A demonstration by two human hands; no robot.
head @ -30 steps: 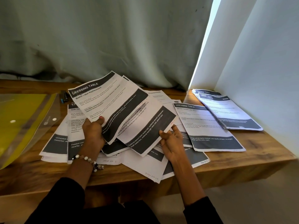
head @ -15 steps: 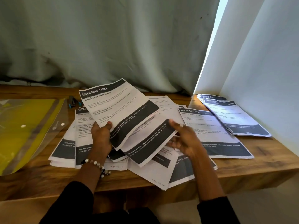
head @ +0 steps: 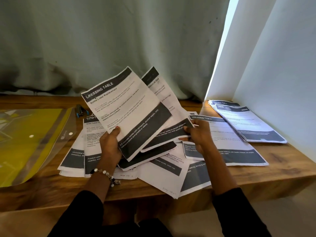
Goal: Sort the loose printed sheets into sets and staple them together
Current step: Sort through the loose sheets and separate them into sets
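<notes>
Sorting was only partly done: the left hand (head: pixel 109 144) gripped a fanned bunch of sheets (head: pixel 130 115), right-hand fingers (head: pixel 196 124) pinched one sheet's edge, one sorted stack (head: pixel 248 124) lay aside on the table (head: pixel 282 168), and the stapler (head: pixel 80 111) lay untouched.

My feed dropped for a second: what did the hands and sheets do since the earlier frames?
The left hand tilted its fanned sheets up more upright. The right hand, open half a second ago, now pinches the lower sheet's edge. The loose pile, sorted stack and yellow folder stayed put.
</notes>
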